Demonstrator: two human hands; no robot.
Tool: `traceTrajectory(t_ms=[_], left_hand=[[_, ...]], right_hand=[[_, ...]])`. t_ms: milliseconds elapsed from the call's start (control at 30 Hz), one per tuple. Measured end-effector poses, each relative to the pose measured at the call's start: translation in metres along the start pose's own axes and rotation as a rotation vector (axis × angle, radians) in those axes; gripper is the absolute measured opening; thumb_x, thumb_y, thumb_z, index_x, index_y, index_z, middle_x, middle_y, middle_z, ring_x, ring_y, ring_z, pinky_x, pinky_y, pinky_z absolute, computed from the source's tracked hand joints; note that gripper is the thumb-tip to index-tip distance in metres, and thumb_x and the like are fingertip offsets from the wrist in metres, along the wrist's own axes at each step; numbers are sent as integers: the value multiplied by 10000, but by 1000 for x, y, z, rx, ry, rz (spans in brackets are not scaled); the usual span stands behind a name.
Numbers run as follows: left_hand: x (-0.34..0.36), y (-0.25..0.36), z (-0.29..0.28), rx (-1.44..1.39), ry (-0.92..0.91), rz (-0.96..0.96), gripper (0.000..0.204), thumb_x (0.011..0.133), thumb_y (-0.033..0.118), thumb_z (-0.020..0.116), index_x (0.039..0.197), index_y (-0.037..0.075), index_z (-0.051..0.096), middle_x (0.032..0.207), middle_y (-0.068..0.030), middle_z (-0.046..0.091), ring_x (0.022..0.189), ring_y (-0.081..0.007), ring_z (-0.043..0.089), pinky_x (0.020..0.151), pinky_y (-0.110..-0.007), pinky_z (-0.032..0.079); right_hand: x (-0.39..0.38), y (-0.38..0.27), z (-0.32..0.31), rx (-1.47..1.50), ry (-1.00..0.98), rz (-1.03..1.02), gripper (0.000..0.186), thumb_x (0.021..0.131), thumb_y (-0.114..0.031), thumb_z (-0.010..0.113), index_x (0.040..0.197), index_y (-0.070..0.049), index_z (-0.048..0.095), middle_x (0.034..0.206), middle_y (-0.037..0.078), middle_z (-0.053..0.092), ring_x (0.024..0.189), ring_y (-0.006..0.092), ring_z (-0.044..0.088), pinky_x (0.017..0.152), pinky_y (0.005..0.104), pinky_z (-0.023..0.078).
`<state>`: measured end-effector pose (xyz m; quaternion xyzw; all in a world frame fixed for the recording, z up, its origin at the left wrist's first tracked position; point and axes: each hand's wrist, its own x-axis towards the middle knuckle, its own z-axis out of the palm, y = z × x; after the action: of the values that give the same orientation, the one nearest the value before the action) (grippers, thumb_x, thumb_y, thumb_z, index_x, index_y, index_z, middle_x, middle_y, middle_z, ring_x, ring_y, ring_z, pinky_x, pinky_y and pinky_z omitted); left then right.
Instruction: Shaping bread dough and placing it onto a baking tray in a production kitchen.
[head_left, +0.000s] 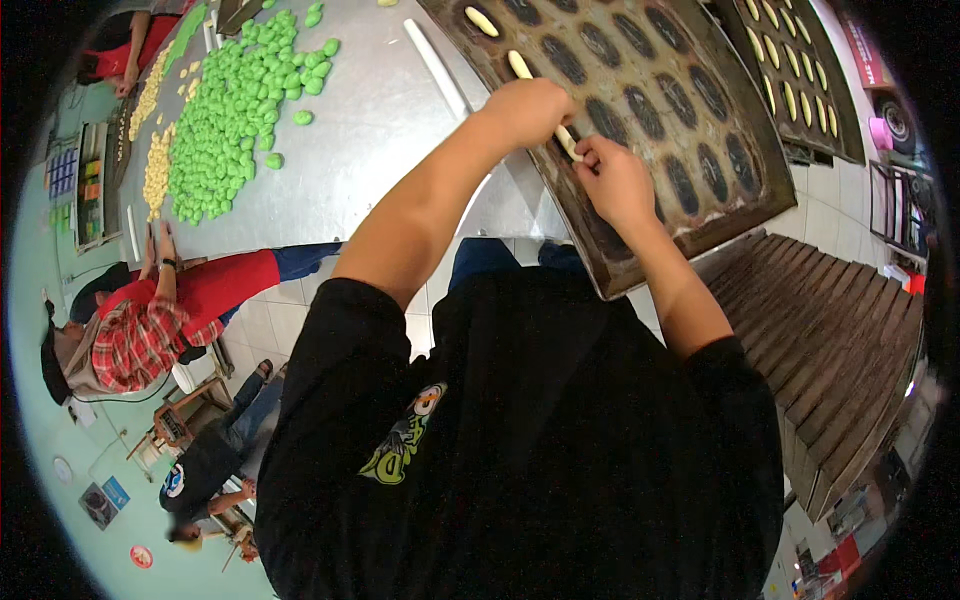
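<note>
A pale dough stick (567, 141) is pinched between both hands over the near edge of a dark baking tray (735, 215) — the left hand (528, 108) is closed around its upper part, the right hand (612, 180) is closed on its lower end. Two more dough sticks (519, 64) are laid in the tray's oval hollows. Beyond, a heap of green dough pieces (238, 110) is spread on the steel table (380, 120), beside a smaller row of yellow pieces (157, 165).

A pale dough stick (567, 141) lies slanted on the dark baking tray (640, 260), over 1 oval mould, pinched at both ends.
</note>
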<state>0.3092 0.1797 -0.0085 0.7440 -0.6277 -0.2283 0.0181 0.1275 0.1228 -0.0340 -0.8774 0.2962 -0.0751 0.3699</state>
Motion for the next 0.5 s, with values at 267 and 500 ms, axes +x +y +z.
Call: traceTrajectory(t_ms=[267,500], left_hand=[[-35,-50,-18,-336,676,176,288,860,100,606,1145,76,640,944,-125,687,835,-281,669,767,-382,529],[-35,-217,-28,-497,1171,-208,262,832,181,679,1058,51,658,891,-102,657,779,-228,644,720,-319,513]], right_hand=[[-15,-79,1,127,185,-195,250,822,-161,685,1021,-41,593,961,154,583,852,342,597,767,418,490],[32,-111,111,-269,205,-262,492,835,-130,643,1303,-86,496,1144,158,540,997,350,554,871,422,456]])
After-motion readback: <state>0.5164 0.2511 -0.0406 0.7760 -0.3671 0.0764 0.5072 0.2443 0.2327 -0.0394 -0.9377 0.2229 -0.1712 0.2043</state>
